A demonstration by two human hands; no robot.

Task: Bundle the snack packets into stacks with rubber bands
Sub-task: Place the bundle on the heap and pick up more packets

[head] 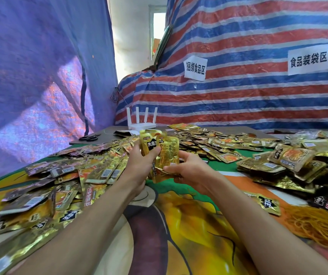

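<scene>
A small stack of gold snack packets [163,149] stands upright above the middle of the table. My left hand [141,165] grips it from the left, fingers curled round its front. My right hand [189,169] pinches the stack's lower right edge. Loose gold packets [63,175] lie heaped on the left and spread across the back [218,143]. A heap of orange rubber bands [318,225] lies at the right edge, apart from both hands.
Bundled packet stacks [290,157] pile up at the right. A white router [142,124] and black scissors [88,138] sit at the table's far left. A striped tarp [238,92] with paper signs hangs behind. The colourful printed cloth [189,225] covers the table.
</scene>
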